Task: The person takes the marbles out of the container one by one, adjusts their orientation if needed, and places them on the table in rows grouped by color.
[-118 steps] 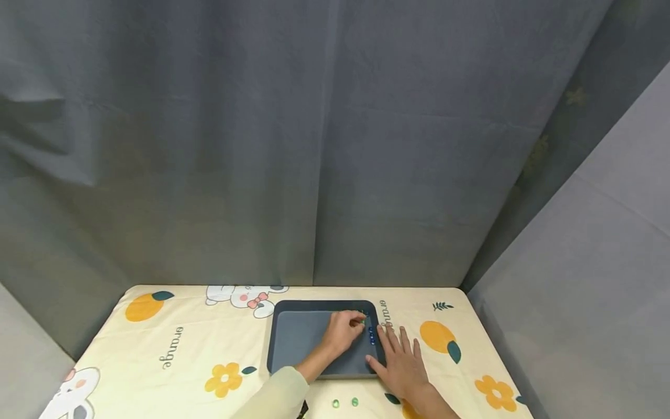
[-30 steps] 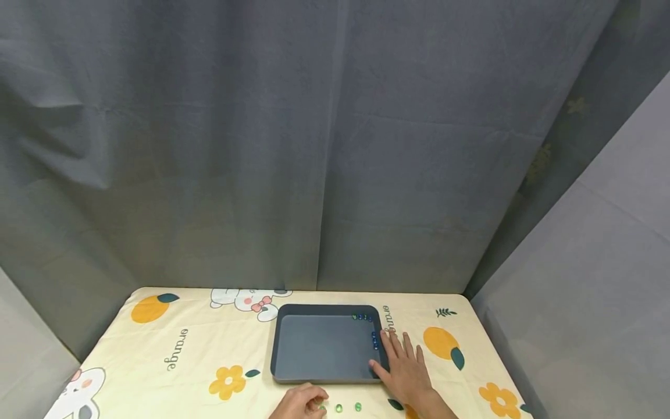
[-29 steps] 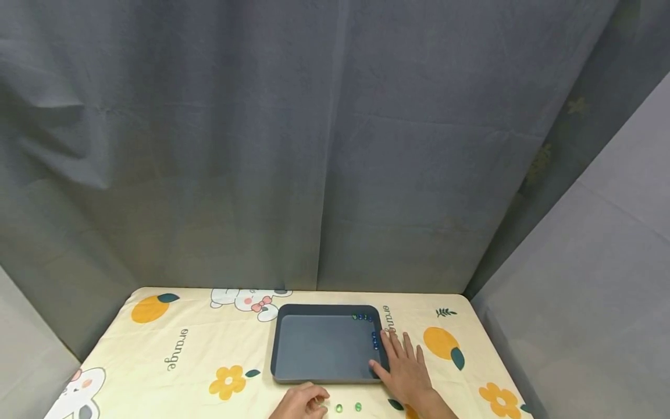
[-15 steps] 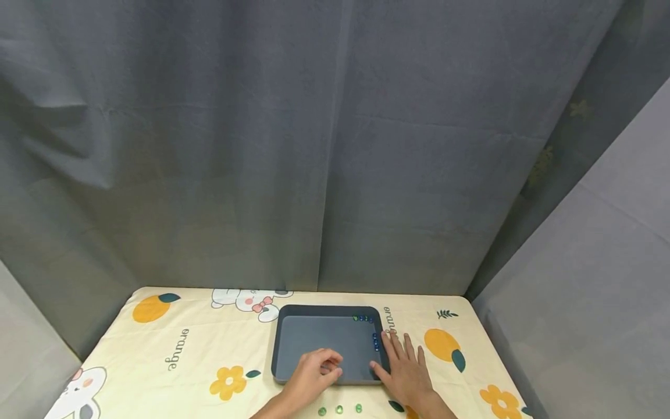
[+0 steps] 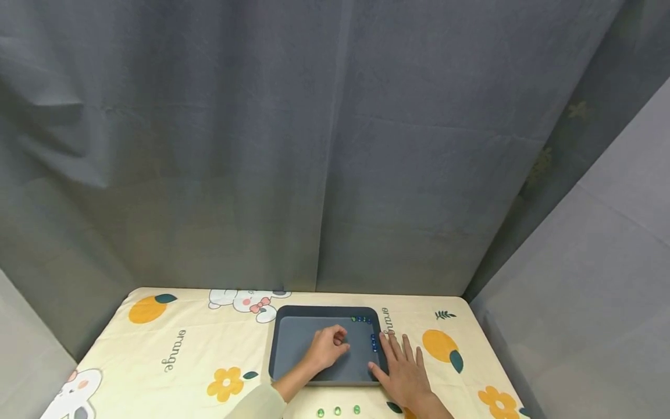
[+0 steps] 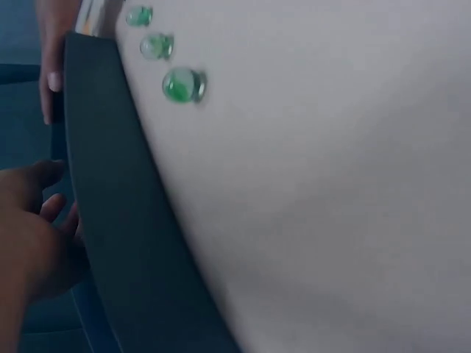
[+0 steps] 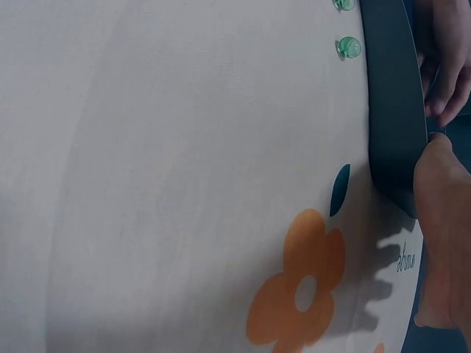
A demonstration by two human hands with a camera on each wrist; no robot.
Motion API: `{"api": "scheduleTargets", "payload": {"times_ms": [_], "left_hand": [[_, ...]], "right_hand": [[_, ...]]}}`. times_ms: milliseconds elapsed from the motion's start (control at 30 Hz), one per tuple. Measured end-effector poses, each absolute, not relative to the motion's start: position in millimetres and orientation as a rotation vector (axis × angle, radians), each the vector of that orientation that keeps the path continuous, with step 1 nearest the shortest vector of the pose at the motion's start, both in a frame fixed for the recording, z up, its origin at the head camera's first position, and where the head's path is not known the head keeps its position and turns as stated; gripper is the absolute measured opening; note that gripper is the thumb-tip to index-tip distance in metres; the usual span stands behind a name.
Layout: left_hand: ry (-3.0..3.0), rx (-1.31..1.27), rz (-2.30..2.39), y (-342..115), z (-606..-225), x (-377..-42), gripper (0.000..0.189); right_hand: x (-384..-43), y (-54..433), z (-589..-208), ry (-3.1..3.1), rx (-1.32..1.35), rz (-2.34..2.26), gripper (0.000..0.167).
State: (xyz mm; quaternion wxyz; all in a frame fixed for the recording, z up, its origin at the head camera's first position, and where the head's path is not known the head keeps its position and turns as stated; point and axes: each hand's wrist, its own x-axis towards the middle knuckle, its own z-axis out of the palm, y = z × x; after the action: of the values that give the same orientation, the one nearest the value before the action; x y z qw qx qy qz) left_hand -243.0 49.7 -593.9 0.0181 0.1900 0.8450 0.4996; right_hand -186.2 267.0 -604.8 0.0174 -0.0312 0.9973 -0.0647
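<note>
Lengthwise, the tray point(image 5: 293, 336) runs sideways; right grip point(image 5: 404, 372) is unclenched; left grip point(image 5: 323, 350), I cannot tell.

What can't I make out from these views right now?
Head: tray floor beneath the left grip, hidden by that hand.
Head: exact count in the back row of marbles, too small.
Right wrist: part of one green marble, cut by the top edge; part of the right grip, by the right edge.

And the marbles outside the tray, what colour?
The marbles are clear with green inside; best seen in the left wrist view.
</note>
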Motion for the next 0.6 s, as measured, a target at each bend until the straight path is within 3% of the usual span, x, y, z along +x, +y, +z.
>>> {"api": "scheduleTargets", "payload": {"times_ms": [600], "left_hand": [[2.785, 0.41, 1.571, 90, -611, -287, 0.026]], "right_hand": [[-187, 267, -604, 3.055, -0.079, -0.227, 0.085]]}}
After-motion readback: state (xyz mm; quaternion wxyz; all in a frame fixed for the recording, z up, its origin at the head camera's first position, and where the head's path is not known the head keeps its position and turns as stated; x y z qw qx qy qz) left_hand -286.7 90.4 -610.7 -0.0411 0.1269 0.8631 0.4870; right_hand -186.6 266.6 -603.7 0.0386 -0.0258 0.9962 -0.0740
